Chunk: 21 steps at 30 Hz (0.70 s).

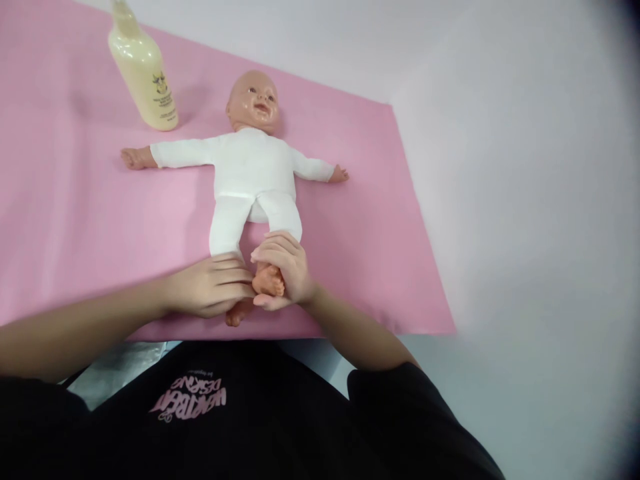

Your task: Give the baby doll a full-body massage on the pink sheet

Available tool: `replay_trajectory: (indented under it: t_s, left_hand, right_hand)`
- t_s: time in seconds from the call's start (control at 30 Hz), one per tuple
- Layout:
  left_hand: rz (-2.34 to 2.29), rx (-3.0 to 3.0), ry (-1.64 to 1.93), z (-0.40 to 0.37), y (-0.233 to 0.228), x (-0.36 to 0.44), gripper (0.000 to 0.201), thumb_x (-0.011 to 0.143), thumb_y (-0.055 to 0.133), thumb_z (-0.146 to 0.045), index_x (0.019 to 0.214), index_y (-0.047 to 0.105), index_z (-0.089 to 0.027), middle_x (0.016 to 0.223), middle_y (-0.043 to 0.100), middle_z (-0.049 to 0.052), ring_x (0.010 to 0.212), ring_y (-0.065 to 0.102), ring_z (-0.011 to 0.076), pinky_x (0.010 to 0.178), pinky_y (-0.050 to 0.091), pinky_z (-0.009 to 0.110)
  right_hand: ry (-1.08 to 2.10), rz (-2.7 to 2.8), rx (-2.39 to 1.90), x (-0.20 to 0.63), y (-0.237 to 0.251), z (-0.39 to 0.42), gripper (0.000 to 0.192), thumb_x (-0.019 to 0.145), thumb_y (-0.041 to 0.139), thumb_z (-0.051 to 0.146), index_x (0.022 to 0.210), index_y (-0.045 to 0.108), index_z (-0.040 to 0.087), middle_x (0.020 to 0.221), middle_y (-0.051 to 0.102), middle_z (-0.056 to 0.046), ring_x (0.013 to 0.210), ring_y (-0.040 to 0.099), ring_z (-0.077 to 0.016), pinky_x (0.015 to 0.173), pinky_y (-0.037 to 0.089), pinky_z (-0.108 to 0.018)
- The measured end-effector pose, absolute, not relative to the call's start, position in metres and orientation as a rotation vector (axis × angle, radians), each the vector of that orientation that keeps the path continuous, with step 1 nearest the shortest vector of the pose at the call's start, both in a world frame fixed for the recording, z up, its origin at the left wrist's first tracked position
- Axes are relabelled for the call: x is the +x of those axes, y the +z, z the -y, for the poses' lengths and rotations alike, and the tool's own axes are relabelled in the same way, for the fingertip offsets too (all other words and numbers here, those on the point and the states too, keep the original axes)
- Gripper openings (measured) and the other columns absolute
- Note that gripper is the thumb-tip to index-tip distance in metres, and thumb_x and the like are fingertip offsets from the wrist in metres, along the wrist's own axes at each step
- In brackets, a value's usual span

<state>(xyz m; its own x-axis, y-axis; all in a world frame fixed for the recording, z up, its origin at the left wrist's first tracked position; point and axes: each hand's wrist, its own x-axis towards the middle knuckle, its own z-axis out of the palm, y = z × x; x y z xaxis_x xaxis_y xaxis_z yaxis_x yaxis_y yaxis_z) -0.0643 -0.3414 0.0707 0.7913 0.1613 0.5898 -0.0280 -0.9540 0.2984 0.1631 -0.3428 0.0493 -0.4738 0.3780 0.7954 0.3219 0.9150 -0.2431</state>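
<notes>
A baby doll [256, 163] with a white cloth body and plastic head, hands and feet lies on its back, arms spread and feet towards me. My left hand [213, 285] is closed over the lower leg on the left, its fingers across the ankle and its thumb hidden; that leg's foot [239, 312] shows below. My right hand [289, 267] wraps round the other lower leg, fingers over the top and thumb beneath the raised foot [269, 281]. The fingertips of both hands are close together between the legs.
A pale yellow pump bottle [145, 80] with printed lettering stands at the back left, beyond the doll's outstretched arm. The pink table cover [370, 267] ends just in front of my body and on the right. A pale wall [515, 200] rises beyond the right edge.
</notes>
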Motion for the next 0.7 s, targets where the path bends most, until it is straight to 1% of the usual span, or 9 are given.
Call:
replay_trajectory:
  t_s: [0.1, 0.17, 0.27, 0.37, 0.47, 0.57, 0.7]
  left_hand:
    - [-0.113, 2.703, 0.919, 0.3417, 0.069, -0.0648, 0.018, 0.106, 0.057, -0.019, 0.114, 0.073, -0.018, 0.113, 0.08, 0.011, 0.112, 0.074, 0.0241, 0.105, 0.061, 0.044]
    - [-0.113, 2.707, 0.918, 0.3419, 0.0694, -0.0645, 0.017, 0.106, 0.057, -0.018, 0.112, 0.073, -0.018, 0.113, 0.08, 0.011, 0.11, 0.074, 0.024, 0.105, 0.062, 0.043]
    - [-0.113, 2.696, 0.949, 0.3422, 0.0712, -0.0632, 0.019, 0.107, 0.054, -0.018, 0.109, 0.073, -0.016, 0.11, 0.08, 0.013, 0.107, 0.074, 0.0246, 0.101, 0.063, 0.043]
    - [-0.114, 2.684, 0.989, 0.3425, 0.0726, -0.062, 0.021, 0.108, 0.051, -0.019, 0.105, 0.072, -0.015, 0.107, 0.079, 0.014, 0.104, 0.074, 0.0249, 0.098, 0.064, 0.043]
    - [-0.141, 2.682, 0.978, 0.3425, 0.0727, -0.0624, 0.019, 0.107, 0.053, -0.02, 0.105, 0.072, -0.016, 0.106, 0.079, 0.012, 0.104, 0.074, 0.0242, 0.098, 0.064, 0.041]
    - [-0.175, 2.674, 0.946, 0.3425, 0.0728, -0.0638, 0.016, 0.105, 0.057, -0.021, 0.106, 0.073, -0.019, 0.107, 0.079, 0.01, 0.104, 0.074, 0.023, 0.099, 0.064, 0.04]
    - [-0.184, 2.69, 0.957, 0.343, 0.0741, -0.0645, 0.017, 0.105, 0.055, -0.019, 0.104, 0.072, -0.018, 0.105, 0.079, 0.01, 0.102, 0.074, 0.0233, 0.096, 0.065, 0.041]
  right_hand:
    - [0.103, 2.154, -0.583, 0.1669, 0.0462, 0.3406, 0.061, 0.091, 0.058, 0.077, 0.114, 0.065, 0.021, 0.09, 0.073, -0.006, 0.083, 0.072, -0.0249, 0.092, 0.058, -0.053]
    - [0.126, 2.176, -0.601, 0.1685, 0.0451, 0.3397, 0.061, 0.09, 0.06, 0.078, 0.111, 0.067, 0.021, 0.09, 0.073, -0.006, 0.084, 0.072, -0.0254, 0.093, 0.058, -0.054]
    - [0.158, 2.193, -0.601, 0.1686, 0.0454, 0.3391, 0.064, 0.086, 0.065, 0.079, 0.114, 0.066, 0.021, 0.09, 0.073, -0.006, 0.088, 0.072, -0.0268, 0.096, 0.057, -0.055]
    - [0.117, 2.179, -0.615, 0.1673, 0.0463, 0.3389, 0.07, 0.082, 0.068, 0.082, 0.114, 0.066, 0.021, 0.088, 0.072, -0.006, 0.085, 0.072, -0.0266, 0.097, 0.057, -0.055]
    - [0.084, 2.159, -0.624, 0.1667, 0.0466, 0.3385, 0.07, 0.08, 0.07, 0.083, 0.113, 0.065, 0.022, 0.086, 0.072, -0.004, 0.082, 0.071, -0.025, 0.099, 0.056, -0.054]
    - [0.097, 2.144, -0.606, 0.167, 0.0455, 0.3377, 0.071, 0.08, 0.072, 0.083, 0.115, 0.065, 0.022, 0.089, 0.073, -0.005, 0.084, 0.071, -0.0244, 0.102, 0.055, -0.054]
    - [0.062, 2.094, -0.564, 0.167, 0.0439, 0.3367, 0.074, 0.08, 0.072, 0.083, 0.119, 0.065, 0.021, 0.09, 0.073, -0.005, 0.083, 0.072, -0.0242, 0.102, 0.055, -0.053]
